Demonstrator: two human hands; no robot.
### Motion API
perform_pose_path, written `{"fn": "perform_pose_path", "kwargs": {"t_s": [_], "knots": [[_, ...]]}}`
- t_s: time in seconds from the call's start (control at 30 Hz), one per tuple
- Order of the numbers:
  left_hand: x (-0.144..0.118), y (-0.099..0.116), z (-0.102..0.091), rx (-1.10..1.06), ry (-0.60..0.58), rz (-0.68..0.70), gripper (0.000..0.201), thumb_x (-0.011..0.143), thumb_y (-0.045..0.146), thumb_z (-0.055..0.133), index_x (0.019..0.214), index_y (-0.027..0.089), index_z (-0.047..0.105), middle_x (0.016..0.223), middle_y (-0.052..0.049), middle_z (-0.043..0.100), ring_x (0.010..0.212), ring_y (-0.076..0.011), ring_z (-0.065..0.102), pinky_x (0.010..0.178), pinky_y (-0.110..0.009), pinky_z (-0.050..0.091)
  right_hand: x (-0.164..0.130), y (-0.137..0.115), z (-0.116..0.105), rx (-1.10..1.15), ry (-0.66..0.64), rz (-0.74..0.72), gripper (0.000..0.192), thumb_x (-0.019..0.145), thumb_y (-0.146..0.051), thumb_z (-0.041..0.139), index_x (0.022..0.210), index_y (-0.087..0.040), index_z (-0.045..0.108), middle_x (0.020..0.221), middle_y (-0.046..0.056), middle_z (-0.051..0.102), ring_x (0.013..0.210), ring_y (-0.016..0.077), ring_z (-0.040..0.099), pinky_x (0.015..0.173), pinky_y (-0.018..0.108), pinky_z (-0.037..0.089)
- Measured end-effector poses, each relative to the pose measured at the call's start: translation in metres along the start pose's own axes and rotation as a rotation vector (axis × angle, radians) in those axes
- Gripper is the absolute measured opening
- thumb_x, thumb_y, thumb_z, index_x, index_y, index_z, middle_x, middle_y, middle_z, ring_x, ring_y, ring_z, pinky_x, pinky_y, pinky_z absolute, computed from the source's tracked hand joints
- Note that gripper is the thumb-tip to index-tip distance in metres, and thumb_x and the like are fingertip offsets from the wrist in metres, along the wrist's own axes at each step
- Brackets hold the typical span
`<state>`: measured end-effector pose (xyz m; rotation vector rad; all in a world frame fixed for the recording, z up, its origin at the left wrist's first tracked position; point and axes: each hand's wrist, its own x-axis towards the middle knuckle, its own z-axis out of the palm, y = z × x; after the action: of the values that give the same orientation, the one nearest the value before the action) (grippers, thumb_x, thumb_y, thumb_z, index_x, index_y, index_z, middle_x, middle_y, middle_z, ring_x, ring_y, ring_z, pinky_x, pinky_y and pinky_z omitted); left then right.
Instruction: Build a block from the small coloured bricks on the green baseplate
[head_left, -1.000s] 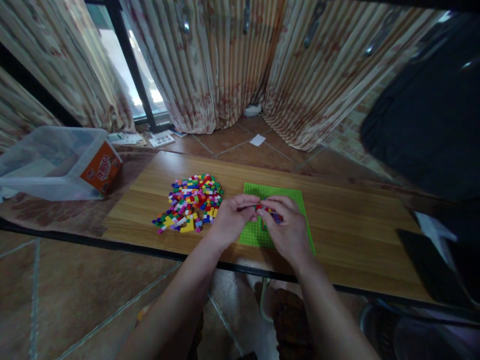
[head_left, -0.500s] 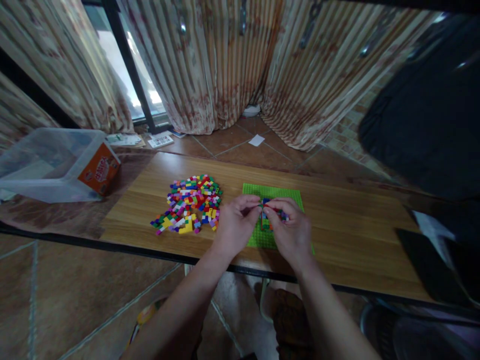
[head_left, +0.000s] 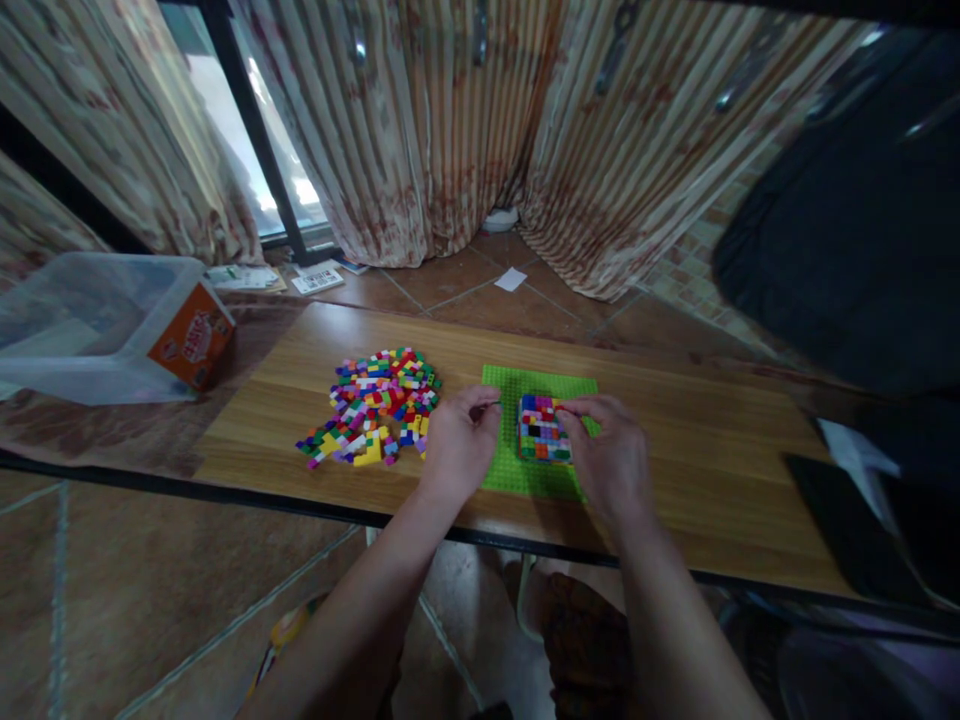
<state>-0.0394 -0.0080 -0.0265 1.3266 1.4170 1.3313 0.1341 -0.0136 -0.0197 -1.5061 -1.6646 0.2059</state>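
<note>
Brick block [head_left: 537,434] on baseplate [head_left: 536,379], brick pile [head_left: 386,396] to the left, tub [head_left: 90,378] farther left.

Dim in here, and the daylight's pouring from the far left, where the window [head_left: 221,120] glares white between the curtains [head_left: 420,130]. There's a pale sheen across the far-left corner of the table [head_left: 712,480], soft shadow pooling on the green baseplate [head_left: 499,470]. Right side, a dark shape [head_left: 847,240] sinks nearly to black. The loose bricks [head_left: 382,400] look soft-edged; over left, the plastic box [head_left: 112,370] stretches with wide-angle distortion.

Multicoloured brick block [head_left: 541,440], flat on green baseplate [head_left: 510,478], loose bricks [head_left: 384,402] piled apart
</note>
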Motion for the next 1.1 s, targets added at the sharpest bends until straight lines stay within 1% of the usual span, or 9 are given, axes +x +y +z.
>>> {"fn": "perform_pose_path", "kwargs": {"t_s": [0.17, 0.3, 0.47, 0.73, 0.83, 1.0, 1.1], "knots": [[0.004, 0.000, -0.002, 0.038, -0.014, -0.001, 0.017, 0.079, 0.012, 0.062, 0.089, 0.018, 0.074, 0.089, -0.006, 0.076, 0.082, -0.0182, 0.070, 0.081, -0.030, 0.053, -0.004, 0.008, -0.001, -0.086, -0.120, -0.073, 0.020, 0.089, -0.027, 0.056, 0.084, -0.021, 0.074, 0.092, 0.008, 0.069, 0.088, 0.0244, 0.061, 0.084, 0.042, 0.047], [0.002, 0.004, -0.001, 0.046, -0.041, -0.023, 0.019, 0.077, 0.009, 0.062, 0.088, 0.018, 0.074, 0.085, -0.005, 0.075, 0.082, -0.0183, 0.069, 0.082, -0.030, 0.053, -0.006, 0.009, 0.002, -0.132, -0.160, -0.101, 0.018, 0.089, -0.030, 0.058, 0.085, -0.023, 0.075, 0.095, 0.008, 0.068, 0.091, 0.0256, 0.059, 0.086, 0.044, 0.045], [0.002, 0.005, -0.002, 0.034, -0.058, -0.034, 0.019, 0.076, 0.008, 0.063, 0.087, 0.018, 0.074, 0.081, -0.005, 0.075, 0.083, -0.0188, 0.070, 0.082, -0.031, 0.053, -0.006, 0.008, 0.007, -0.147, -0.139, -0.113, 0.017, 0.088, -0.030, 0.061, 0.081, -0.025, 0.076, 0.094, 0.007, 0.067, 0.093, 0.0266, 0.058, 0.085, 0.044, 0.044], [0.002, 0.006, -0.005, 0.096, -0.075, -0.018, 0.019, 0.080, 0.010, 0.059, 0.091, 0.017, 0.074, 0.088, -0.007, 0.076, 0.085, -0.0203, 0.070, 0.085, -0.034, 0.053, -0.001, 0.003, 0.014, -0.177, -0.105, -0.067, 0.016, 0.086, -0.029, 0.064, 0.073, -0.023, 0.072, 0.083, 0.007, 0.067, 0.082, 0.0256, 0.058, 0.079, 0.042, 0.044], [0.001, 0.009, -0.006, 0.108, -0.075, -0.015, 0.019, 0.079, 0.009, 0.060, 0.089, 0.017, 0.074, 0.088, -0.007, 0.076, 0.086, -0.0205, 0.070, 0.087, -0.034, 0.053, -0.002, 0.002, 0.013, -0.178, -0.102, -0.069, 0.019, 0.086, -0.029, 0.063, 0.071, -0.023, 0.070, 0.081, 0.007, 0.066, 0.082, 0.0255, 0.058, 0.078, 0.042, 0.044], [0.001, 0.014, -0.007, 0.102, -0.063, -0.023, 0.020, 0.078, 0.008, 0.061, 0.089, 0.017, 0.075, 0.089, -0.007, 0.076, 0.086, -0.0204, 0.071, 0.087, -0.034, 0.054, -0.002, 0.002, 0.008, -0.139, -0.110, -0.077, 0.021, 0.087, -0.031, 0.060, 0.072, -0.022, 0.071, 0.081, 0.008, 0.067, 0.080, 0.0249, 0.059, 0.077, 0.041, 0.045], [0.001, 0.014, -0.008, 0.122, -0.082, -0.027, 0.021, 0.080, 0.008, 0.059, 0.093, 0.015, 0.075, 0.094, -0.009, 0.077, 0.087, -0.0204, 0.071, 0.087, -0.034, 0.054, -0.001, 0.004, 0.006, -0.114, -0.069, -0.055, 0.023, 0.087, -0.034, 0.058, 0.073, -0.021, 0.070, 0.079, 0.007, 0.066, 0.079, 0.0241, 0.059, 0.077, 0.040, 0.045]]}}
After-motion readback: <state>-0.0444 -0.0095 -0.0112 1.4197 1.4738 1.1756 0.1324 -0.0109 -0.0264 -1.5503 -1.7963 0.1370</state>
